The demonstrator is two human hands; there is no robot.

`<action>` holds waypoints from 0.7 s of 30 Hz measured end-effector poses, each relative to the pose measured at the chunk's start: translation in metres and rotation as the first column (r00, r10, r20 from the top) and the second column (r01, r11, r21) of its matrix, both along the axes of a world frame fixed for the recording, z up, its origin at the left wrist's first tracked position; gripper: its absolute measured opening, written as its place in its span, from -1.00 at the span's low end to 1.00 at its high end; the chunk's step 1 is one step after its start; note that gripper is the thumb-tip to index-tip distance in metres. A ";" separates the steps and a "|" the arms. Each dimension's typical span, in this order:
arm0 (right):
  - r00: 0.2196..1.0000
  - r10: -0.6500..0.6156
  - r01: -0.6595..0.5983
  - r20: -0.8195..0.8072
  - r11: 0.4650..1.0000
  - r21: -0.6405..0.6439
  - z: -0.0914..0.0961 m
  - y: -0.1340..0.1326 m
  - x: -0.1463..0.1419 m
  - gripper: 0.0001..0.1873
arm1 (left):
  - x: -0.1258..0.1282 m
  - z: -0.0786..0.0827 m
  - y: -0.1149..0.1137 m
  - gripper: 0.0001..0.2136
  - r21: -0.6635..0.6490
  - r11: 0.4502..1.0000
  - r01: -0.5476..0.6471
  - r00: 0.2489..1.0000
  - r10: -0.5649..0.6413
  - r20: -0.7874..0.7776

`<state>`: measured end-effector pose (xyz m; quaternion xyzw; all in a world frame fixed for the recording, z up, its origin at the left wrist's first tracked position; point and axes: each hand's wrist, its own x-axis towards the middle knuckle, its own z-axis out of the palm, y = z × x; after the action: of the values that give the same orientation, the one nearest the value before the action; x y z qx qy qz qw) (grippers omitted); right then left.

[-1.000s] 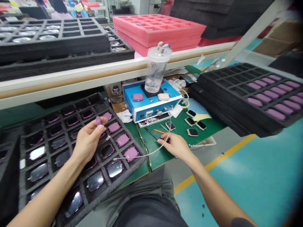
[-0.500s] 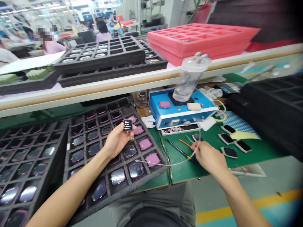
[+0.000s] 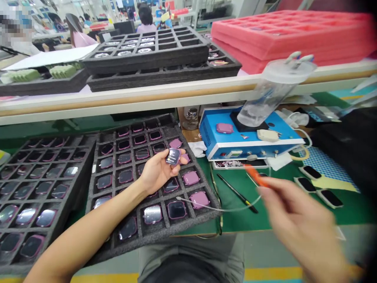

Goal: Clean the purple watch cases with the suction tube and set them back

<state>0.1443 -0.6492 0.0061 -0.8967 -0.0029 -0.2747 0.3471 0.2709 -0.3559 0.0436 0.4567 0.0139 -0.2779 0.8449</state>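
Note:
My left hand [image 3: 157, 175] is closed around a small smartwatch [image 3: 173, 156] with no strap, its lit screen facing up, above the dark foam tray. In my right hand [image 3: 303, 224], blurred by motion, an orange pen-like tool [image 3: 255, 175] is pinched; its exact kind is smeared. It hangs over the green mat, apart from the watch. The foam tray [image 3: 216, 198] below my left hand holds purple watch cases, some screen up and several back up, such as the purple case [image 3: 199, 199]. A thin clear hose [image 3: 229, 209] reaches across the tray's corner.
A black pen-like tool [image 3: 235, 190] lies on the green mat [image 3: 235, 224]. Behind stands a blue machine [image 3: 218, 144] bearing a clear canister [image 3: 271, 94]. Pale watches [image 3: 330, 198] lie at right. Another foam tray [image 3: 66, 188] is at left. A shelf [image 3: 147, 101] with foam trays crosses above.
My right hand has picked up the orange tool from the mat and moved nearer to me. The watch in my left hand is turned, and its screen shows something different. The view has shifted.

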 end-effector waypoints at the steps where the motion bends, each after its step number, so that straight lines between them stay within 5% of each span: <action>1: 0.989 0.147 -0.147 0.018 0.989 0.002 0.009 0.026 0.013 -0.82 | 0.000 0.000 0.000 -0.62 0.003 1.000 0.006 1.000 -0.006 -0.003; 3: 0.959 0.277 -0.277 0.055 0.961 -0.006 0.021 0.065 0.036 -0.81 | -0.001 0.000 0.000 -0.62 0.006 1.000 0.020 1.000 -0.020 -0.006; 6: 0.950 0.310 -0.308 0.046 0.950 -0.050 0.025 0.088 0.054 -0.78 | -0.003 -0.001 0.001 -0.61 -0.003 0.999 0.040 0.999 -0.040 -0.005; 21: 0.949 0.314 -0.310 0.034 0.946 -0.093 0.021 0.088 0.057 -0.74 | -0.003 -0.003 0.001 -0.61 0.004 0.999 0.045 0.999 -0.045 -0.009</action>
<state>0.2016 -0.5617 0.0266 -0.8922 -0.1650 -0.2377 0.3468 0.2676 -0.3549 0.0402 0.4573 0.0078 -0.2989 0.8375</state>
